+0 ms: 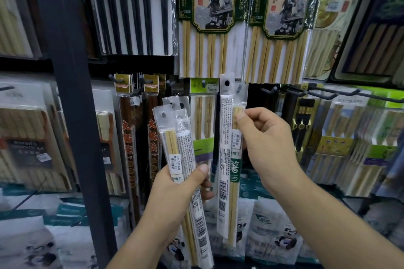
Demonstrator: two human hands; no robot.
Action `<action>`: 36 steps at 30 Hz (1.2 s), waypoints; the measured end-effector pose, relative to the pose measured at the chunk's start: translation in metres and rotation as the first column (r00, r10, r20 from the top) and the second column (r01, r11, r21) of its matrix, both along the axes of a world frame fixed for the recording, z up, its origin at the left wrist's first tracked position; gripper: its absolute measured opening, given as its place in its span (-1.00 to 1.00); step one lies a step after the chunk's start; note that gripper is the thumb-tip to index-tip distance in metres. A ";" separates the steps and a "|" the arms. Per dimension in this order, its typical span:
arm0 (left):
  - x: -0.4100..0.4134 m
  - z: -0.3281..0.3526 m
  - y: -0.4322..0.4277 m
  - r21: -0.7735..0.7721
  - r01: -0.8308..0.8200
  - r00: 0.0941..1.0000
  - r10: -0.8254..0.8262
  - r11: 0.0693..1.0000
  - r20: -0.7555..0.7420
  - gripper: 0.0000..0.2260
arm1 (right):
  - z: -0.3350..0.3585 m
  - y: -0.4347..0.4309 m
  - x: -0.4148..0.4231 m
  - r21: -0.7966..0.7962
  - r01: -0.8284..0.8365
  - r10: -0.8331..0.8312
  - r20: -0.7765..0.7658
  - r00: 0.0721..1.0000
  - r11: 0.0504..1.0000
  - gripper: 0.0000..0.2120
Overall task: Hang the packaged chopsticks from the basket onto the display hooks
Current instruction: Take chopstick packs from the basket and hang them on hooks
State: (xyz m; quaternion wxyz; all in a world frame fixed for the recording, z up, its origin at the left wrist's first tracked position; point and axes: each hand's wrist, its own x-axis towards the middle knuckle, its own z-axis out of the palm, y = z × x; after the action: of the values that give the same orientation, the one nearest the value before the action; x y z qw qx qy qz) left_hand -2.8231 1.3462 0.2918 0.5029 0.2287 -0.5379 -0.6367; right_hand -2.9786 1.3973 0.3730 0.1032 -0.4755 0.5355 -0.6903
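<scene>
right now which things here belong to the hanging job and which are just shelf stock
In the job:
- clear slim pack of pale bamboo chopsticks, pinched by the right hand
- bundle of similar clear packs in the left hand
- empty black metal hooks

Just stock:
- black chopsticks on white card
- green-labelled bamboo packs
- dark brown chopstick packs

Dark display rack (65, 72) with black hooks (323, 93). Hung along the top: black chopsticks (133, 19) on a white card, beside two green-carded bamboo packs (207, 17). Lower row: brown chopstick packs (129, 137) on pegs, a green-labelled pack (204, 120), more packs (354, 137) crowded at right.
</scene>
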 end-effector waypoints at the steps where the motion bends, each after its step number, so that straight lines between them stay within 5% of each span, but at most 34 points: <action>1: 0.000 0.000 0.000 -0.004 0.000 1.000 0.000 1.000 0.001 -0.85 | -0.001 0.000 0.001 0.005 0.002 -0.002 -0.003 1.000 1.000 -0.85; 10: -0.005 0.003 0.009 -0.068 0.019 0.997 -0.014 0.998 0.079 -0.79 | -0.011 0.002 0.016 0.039 -0.090 0.093 -0.082 0.992 0.995 -0.89; 25: 0.000 0.005 0.013 -0.063 0.014 0.998 -0.010 0.998 0.069 -0.83 | -0.014 0.002 0.014 0.028 -0.060 0.061 -0.033 0.998 0.998 -0.88; 36: 0.001 0.005 0.012 -0.066 0.057 0.997 -0.053 0.996 0.053 -0.84 | -0.010 0.007 0.008 0.070 -0.223 0.217 0.083 0.973 0.972 -0.92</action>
State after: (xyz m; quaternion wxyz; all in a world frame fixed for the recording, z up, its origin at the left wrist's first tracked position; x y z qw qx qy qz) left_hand -2.8216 1.3586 0.2964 0.4787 0.2130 -0.5779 -0.6258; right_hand -2.9704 1.4040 0.3632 0.2177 -0.5014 0.5019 -0.6703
